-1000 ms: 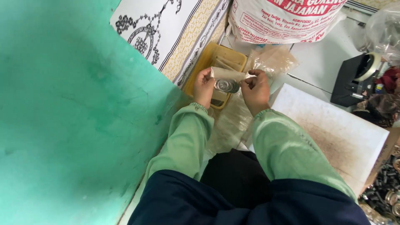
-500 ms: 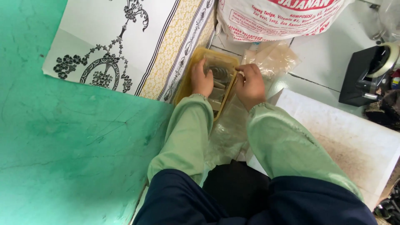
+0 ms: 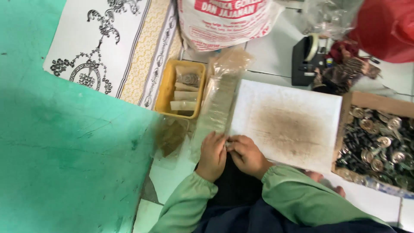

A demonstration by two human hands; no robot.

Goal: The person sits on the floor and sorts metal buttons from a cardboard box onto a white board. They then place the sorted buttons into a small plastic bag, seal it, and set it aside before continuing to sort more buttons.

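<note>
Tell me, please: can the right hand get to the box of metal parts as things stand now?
Probably yes. The right hand is at the stack of clear bags, and only the flat stained board lies between it and the box, whose top is open.

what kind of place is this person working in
Probably a small home workshop for packing hardware, set up on the floor. A cardboard box of metal parts, a tape dispenser and a stack of clear plastic bags surround a stained white board.
</note>
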